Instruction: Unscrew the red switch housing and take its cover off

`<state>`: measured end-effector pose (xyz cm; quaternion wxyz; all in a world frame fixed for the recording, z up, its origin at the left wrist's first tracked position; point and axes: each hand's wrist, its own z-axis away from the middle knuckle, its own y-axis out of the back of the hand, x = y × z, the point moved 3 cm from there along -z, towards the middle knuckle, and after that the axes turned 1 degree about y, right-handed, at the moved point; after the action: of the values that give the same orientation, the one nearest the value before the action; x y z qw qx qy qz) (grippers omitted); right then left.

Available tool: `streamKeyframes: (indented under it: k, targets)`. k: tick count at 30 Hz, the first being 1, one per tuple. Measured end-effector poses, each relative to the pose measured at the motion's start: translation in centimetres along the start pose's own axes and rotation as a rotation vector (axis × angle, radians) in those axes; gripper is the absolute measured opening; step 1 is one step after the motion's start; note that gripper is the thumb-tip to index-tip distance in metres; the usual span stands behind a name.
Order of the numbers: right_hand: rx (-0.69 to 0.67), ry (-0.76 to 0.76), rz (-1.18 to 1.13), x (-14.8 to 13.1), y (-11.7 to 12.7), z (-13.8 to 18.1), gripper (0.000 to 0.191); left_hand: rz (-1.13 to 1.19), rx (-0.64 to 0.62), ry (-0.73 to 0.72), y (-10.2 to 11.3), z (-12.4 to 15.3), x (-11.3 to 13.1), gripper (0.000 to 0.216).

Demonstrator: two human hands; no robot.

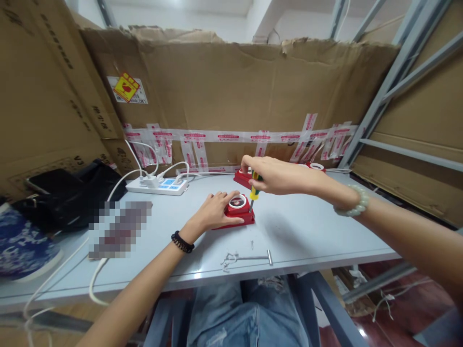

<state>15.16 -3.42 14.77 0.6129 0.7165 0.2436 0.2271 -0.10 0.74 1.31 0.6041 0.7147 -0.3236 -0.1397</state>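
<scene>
A small red device (240, 211) with a round white-rimmed top lies on the grey table (307, 231). My left hand (215, 210) rests on its left side, fingers curled round it. My right hand (273, 174) is wrapped round a yellow-and-green screwdriver (254, 192) held upright, its tip down at the device's right edge. A second red device (242, 177) sits just behind, partly hidden by my right hand. A bead bracelet is on my right wrist, a black band on my left.
A white power strip (159, 185) with plugs and white cables lies at the back left. A black bag (68, 193) lies at left. A loose screw (252, 244) and a metal rod (253, 257) lie near the front edge. A tape roll (317, 166) sits at the back. Cardboard walls surround the table.
</scene>
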Motion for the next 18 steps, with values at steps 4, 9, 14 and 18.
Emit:
streamKeyframes:
  k: [4,9,14,18]
  targets:
    - [0.018,-0.034,0.033,-0.20,-0.11,0.04,0.023,-0.004,0.008,0.007,-0.08,0.00,-0.13,0.077]
    - [0.084,-0.184,0.102,-0.14,-0.05,-0.16,0.021,0.006,0.012,0.000,-0.13,-0.02,-0.16,0.075]
    - [0.016,-0.071,-0.045,0.12,-0.08,-0.05,0.019,-0.001,0.011,0.004,-0.14,-0.04,-0.23,0.076]
    - [0.077,-0.174,-0.015,0.50,-0.06,0.00,0.019,0.004,0.021,0.000,-0.13,-0.03,-0.27,0.075]
